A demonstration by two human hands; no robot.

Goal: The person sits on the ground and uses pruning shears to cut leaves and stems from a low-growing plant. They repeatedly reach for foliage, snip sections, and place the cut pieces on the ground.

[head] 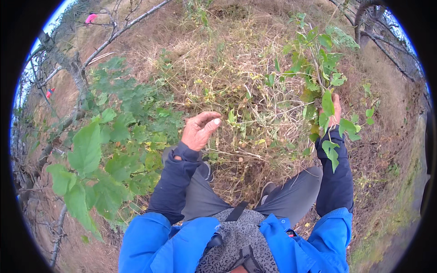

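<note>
My right hand (pixel 336 110) is closed around a bunch of leafy green stems (pixel 319 73), held out on the right. Broad leaves cover part of its fingers and wrist, and a few trail down over the dark sleeve. Nearer the middle, my left hand (pixel 200 130) hangs above the ground with its fingers loosely bent and the thumb held off them. Nothing shows in it. Dry, straw-coloured grass and vine stems (pixel 259 92) lie tangled between and beyond both hands, with some yellowing leaves among them.
A leafy branch (pixel 87 150) reaches in close on the left. Behind it stands a grey tree trunk (pixel 73 68) with a bare limb (pixel 126 27) slanting upward. More bare branches (pixel 379 39) arch at the upper right. Pink (pixel 90 18) and red (pixel 50 92) objects appear far left.
</note>
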